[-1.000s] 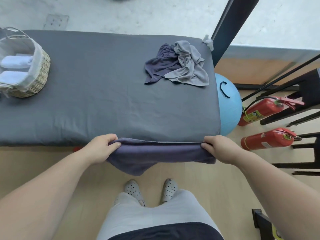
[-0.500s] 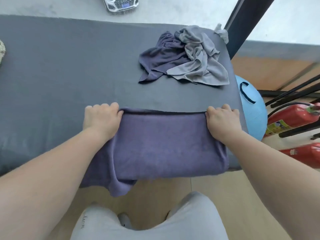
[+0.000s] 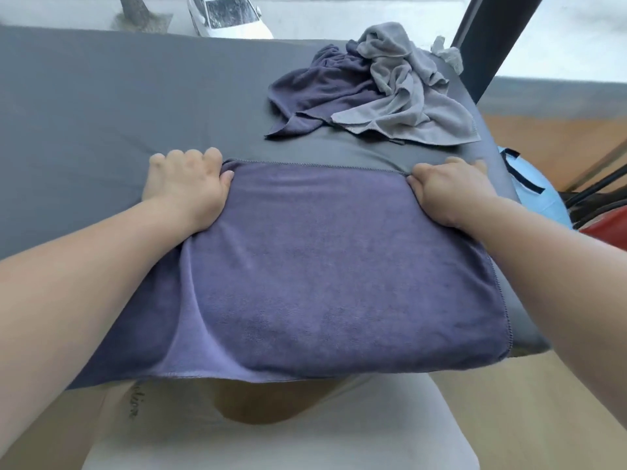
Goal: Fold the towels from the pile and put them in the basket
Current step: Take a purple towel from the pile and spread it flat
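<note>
both hands have slid the purple towel (image 3: 322,266) farther onto the counter (image 3: 101,113), left hand (image 3: 190,184) and right hand (image 3: 448,188) gripping its far corners, long axis spanning between them.

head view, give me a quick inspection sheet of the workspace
surface: grey padded table, bare at left
job's things: purple towel spread flat, near edge overhanging; pile of dark and light grey towels at far right; basket out of view
clutter: nothing seen
grippers: left hand and right hand pinch the towel's far corners
cables: nothing seen
surroundings: blue ball at right; white car outside
</note>
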A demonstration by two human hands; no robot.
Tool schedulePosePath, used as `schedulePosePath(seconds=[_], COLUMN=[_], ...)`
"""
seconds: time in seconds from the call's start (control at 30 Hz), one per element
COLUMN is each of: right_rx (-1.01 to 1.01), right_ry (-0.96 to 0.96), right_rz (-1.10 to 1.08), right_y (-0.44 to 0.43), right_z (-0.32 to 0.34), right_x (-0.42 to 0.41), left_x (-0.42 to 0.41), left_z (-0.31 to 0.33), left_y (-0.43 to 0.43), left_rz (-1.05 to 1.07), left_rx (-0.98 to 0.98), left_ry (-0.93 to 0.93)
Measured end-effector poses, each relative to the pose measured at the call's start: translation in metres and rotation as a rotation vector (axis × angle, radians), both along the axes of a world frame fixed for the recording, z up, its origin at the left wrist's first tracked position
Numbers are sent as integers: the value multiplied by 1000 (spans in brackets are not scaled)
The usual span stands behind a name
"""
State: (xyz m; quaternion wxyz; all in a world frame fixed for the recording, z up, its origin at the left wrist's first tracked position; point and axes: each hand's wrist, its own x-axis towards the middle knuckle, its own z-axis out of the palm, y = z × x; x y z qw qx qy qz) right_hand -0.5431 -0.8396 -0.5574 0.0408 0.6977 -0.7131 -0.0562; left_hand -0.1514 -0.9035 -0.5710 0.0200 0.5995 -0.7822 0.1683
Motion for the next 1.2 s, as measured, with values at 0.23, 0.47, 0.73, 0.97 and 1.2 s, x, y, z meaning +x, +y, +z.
schedulePosePath(seconds=[0.23,0.47,0.73,0.97,1.2], right_rx=[-93,-163,119,107,28], right_ry=[123,-63,-252,-204,-150], right_rz=[46,-189,-200,-310,-210], right_y=[-9,-2,40,24,30], right_z=[29,24,-2,-2,-5], right_x=[-9,36,81,54,63], left_x=[0,-6,-7,0,-25], left_z=[19,1,16,25,44], left_y=[-4,-11,-21,-3,64], left_rz=[-1,6,-6,87,20], left_rx=[-19,-3,-49,87,231], left_ry=[-39,12,9,19,110])
